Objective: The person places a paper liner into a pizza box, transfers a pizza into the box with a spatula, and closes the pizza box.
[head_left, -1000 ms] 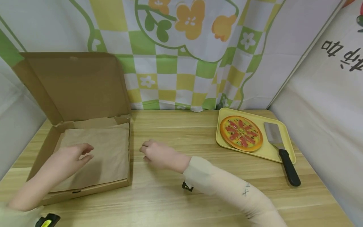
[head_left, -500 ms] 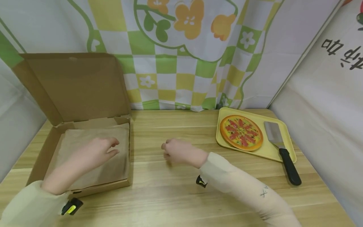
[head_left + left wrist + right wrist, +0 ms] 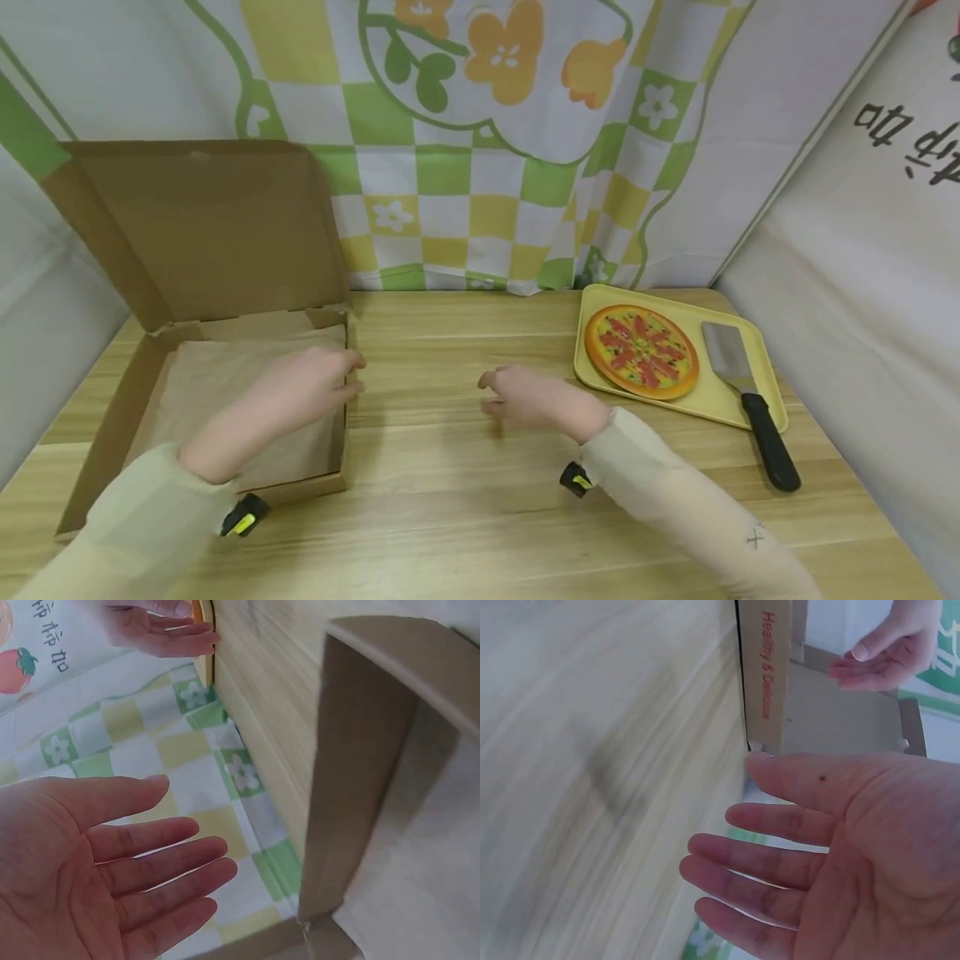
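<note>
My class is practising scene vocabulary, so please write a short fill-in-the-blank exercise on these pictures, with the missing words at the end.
1. The pizza lies on a tray whose colour is ____.
2. The spatula has a handle coloured ____.
3. In the right wrist view, the red lettering on the cardboard box reads "Healthy & ____".
4. The left hand and the right hand are holding ____.

Missing words: yellow; black; Delicious; nothing.

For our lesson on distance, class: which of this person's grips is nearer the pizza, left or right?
Right. In the head view, the right grip is left of the pizza, apart from it; the left grip is farther left, at the box's right edge.
</note>
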`<state>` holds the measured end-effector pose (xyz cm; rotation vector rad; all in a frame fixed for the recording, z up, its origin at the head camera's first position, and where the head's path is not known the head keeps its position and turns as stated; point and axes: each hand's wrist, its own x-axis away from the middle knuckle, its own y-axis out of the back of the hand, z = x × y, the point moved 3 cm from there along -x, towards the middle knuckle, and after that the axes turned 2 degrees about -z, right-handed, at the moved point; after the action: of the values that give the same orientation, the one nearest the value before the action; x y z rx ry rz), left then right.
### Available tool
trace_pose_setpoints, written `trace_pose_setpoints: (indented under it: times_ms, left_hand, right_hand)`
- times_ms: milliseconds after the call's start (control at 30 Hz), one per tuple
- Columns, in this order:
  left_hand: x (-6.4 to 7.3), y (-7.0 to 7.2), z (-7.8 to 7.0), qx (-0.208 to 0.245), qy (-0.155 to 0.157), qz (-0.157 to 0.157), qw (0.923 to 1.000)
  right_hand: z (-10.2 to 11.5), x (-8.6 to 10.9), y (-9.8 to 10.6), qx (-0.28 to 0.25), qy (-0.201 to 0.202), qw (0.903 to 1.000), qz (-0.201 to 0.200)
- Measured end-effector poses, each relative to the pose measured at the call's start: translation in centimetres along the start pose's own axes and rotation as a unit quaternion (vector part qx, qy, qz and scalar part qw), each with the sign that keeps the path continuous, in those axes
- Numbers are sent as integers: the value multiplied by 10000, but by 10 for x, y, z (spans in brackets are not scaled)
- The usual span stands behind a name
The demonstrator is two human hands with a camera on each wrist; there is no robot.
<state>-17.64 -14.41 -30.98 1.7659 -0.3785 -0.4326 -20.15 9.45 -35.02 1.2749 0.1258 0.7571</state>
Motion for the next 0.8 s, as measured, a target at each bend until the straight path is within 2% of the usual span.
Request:
trace_pose_setpoints:
  times_ms: [267, 567, 800]
  left_hand:
    - [-18, -3, -20, -79, -85, 334, 9994]
    - [-42, -11, -45, -328, -331, 461, 9979]
    - [-61, -16, -64, -333, -473, 582, 9966]
  right_hand:
    - [-25, 21, 10, -268, -154, 9991, -301]
    - [-49, 50, 24, -425, -394, 9963, -635]
    - [-67, 73, 34, -459, -378, 9921, -1104]
